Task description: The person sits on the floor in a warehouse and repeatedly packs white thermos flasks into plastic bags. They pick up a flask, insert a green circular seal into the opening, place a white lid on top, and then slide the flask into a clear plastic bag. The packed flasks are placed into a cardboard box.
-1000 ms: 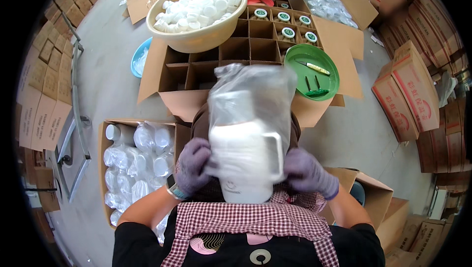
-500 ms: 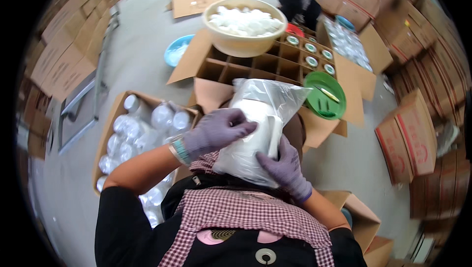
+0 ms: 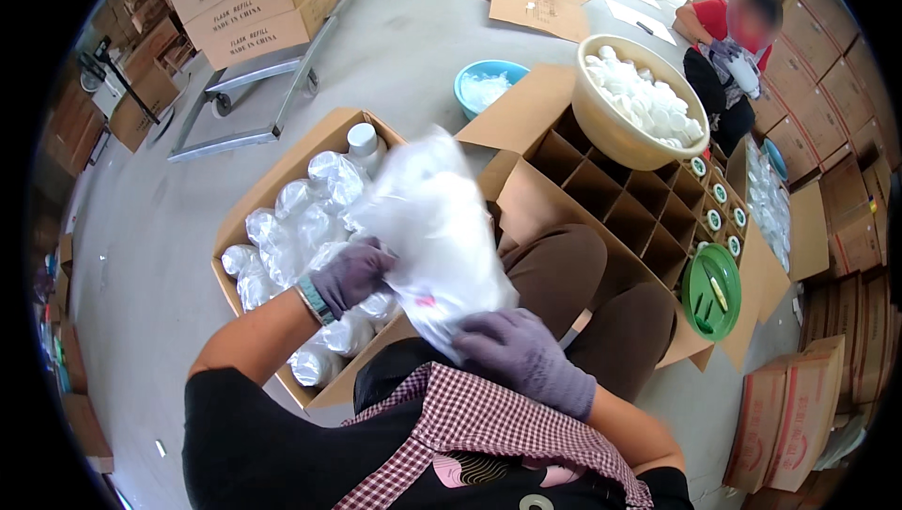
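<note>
At the bottom of the view, the person's lap shows a checked apron (image 3: pixel 489 435) over a black top. Just above it, at about 6 o'clock of centre, both gloved hands hold a clear plastic bag (image 3: pixel 427 228) with something white inside; the bag is blurred, crumpled and milky, tilted with its top toward 11 o'clock, so what it wraps cannot be told. The right hand (image 3: pixel 526 360), in a purple glove, lies under the bag's lower end, palm down, fingers curled closed on the plastic. The left hand (image 3: pixel 352 273), also gloved, with a teal wristband, comes in from 8 o'clock and grips the bag's left side, fingers wrapped narrowly into the film.

Behind the left hand, toward 9 o'clock, an open cardboard box (image 3: pixel 282 181) on the floor holds more bagged white containers (image 3: pixel 291 228). At 2 o'clock stands a divided carton (image 3: pixel 629 219) with a green plate (image 3: pixel 711 291) on its flap and a beige bowl (image 3: pixel 611 125) of white lids on its top. Farther at 12 o'clock sits a blue basin (image 3: pixel 489 85). At 1 o'clock another person in red (image 3: pixel 723 40) sits among stacked cartons.
</note>
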Action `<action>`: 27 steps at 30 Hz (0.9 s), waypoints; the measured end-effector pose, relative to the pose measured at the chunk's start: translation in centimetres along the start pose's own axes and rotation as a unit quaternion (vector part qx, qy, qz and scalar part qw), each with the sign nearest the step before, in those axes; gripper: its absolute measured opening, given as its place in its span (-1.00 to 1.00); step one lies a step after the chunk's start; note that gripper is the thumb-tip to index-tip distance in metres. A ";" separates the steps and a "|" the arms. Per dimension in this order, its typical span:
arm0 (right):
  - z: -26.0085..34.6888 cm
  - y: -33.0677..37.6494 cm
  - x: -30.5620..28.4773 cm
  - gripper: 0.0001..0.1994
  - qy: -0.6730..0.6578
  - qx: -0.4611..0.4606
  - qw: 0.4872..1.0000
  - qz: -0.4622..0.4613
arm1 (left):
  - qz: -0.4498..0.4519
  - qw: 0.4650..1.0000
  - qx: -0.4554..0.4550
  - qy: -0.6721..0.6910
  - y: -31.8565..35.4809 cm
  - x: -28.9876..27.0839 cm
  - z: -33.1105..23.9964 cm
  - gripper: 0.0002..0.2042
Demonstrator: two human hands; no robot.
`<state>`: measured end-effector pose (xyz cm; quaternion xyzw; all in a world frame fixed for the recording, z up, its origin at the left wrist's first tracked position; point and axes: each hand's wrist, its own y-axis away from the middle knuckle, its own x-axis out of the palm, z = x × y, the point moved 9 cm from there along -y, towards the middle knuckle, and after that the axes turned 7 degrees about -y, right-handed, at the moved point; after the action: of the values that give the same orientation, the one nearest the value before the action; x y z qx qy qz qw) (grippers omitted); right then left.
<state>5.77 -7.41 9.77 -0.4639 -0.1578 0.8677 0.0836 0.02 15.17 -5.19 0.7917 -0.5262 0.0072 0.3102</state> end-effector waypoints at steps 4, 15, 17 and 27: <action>-7.0 3.4 0.4 -0.70 -0.075 0.156 0.985 -0.014 | -0.270 0.944 0.172 -0.078 -6.1 -11.3 -4.6 -0.67; -11.6 3.6 1.2 -0.69 -0.163 0.257 0.953 0.016 | -0.538 0.657 0.170 -0.500 -22.5 -16.7 -0.9 -0.55; -12.4 3.4 1.1 -0.70 -0.163 0.262 0.951 0.009 | -0.558 0.701 0.119 -0.428 -23.8 -20.6 1.5 -0.52; -14.8 1.1 1.4 -0.75 -0.194 0.305 0.932 0.027 | -0.032 0.676 -0.010 -0.737 -34.7 -29.2 10.3 -0.60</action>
<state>17.31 -5.09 0.56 -0.2431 0.1137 0.9490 0.1655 12.82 43.05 -40.12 0.5540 -0.5588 -0.5932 -0.1702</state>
